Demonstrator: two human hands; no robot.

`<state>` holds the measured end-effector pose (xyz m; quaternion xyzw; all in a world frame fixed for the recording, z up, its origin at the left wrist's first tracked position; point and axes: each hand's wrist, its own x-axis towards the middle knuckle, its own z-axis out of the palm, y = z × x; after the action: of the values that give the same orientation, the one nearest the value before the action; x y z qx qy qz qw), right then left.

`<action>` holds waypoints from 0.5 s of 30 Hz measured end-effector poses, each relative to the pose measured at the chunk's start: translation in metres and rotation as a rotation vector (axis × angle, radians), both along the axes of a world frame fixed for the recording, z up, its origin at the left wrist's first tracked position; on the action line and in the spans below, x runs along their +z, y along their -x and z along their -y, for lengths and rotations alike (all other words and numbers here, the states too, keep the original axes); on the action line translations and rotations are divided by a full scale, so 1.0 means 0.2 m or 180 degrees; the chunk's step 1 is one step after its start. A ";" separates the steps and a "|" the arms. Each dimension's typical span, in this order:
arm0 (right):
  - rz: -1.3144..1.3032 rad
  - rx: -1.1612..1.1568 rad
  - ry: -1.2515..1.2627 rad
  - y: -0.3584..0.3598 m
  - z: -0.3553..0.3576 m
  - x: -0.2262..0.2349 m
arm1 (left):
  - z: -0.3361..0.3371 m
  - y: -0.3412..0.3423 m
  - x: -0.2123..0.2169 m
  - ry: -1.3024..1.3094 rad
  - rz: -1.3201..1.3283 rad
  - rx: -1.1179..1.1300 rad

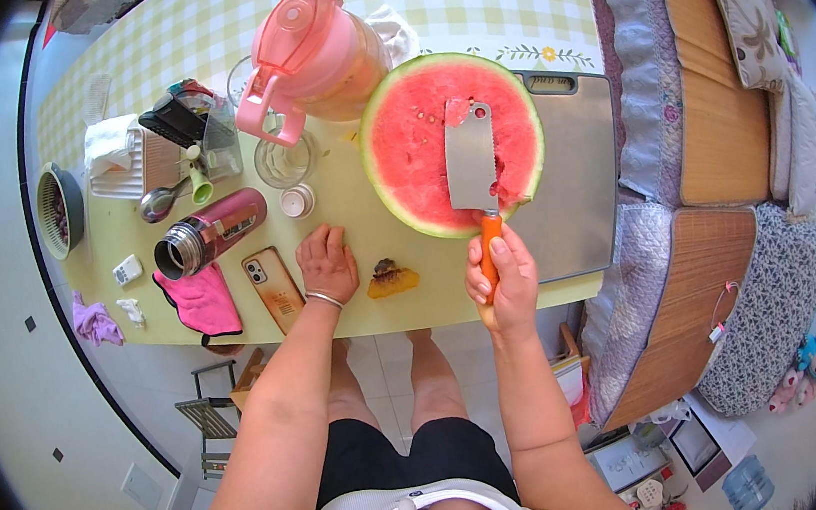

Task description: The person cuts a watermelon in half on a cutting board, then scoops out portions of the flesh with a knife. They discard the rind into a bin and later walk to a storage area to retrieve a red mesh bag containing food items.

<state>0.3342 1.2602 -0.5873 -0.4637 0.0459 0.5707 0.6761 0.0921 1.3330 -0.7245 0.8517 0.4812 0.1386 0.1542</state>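
My right hand (505, 279) is wrapped round the orange handle of a cleaver (471, 162). Its broad steel blade lies across the red cut face of a watermelon half (406, 149), with the notched edge to the right. Bits of loosened flesh show at the blade's tip and right side. The melon rests partly on a grey cutting board (570, 176). On the tablecloth, my left hand (327, 266) sits with fingers curled in and nothing visible in them. Near it are a phone (275, 288) and a dark lump on a yellow piece (392, 278) that I cannot identify.
A pink-lidded jug (315, 59) stands behind the melon, by a glass (285, 160) and a white cap (297, 202). Further left lie an uncapped thermos (211, 233), a pink cloth (202, 301), a spoon (161, 203) and a basket (61, 209). A wooden bench (682, 314) stands right.
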 end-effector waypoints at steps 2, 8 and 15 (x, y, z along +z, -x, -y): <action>-0.0032 0.0012 -0.0040 0.00 0.01 -0.01 | 0.00 0.00 0.01 0.0011 -0.0010 0.0012; 0.0018 -0.0020 -0.0208 -0.02 0.08 -0.04 | 0.00 -0.02 0.00 -0.0012 0.0004 -0.0001; 0.0171 0.0615 -0.0456 -0.04 0.32 0.34 | 0.00 0.01 0.00 -0.0064 -0.0091 0.0051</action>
<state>0.3432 1.1969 -0.5196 -0.4316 -0.0580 0.6224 0.6503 0.0906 1.3320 -0.7253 0.8513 0.4887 0.1324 0.1377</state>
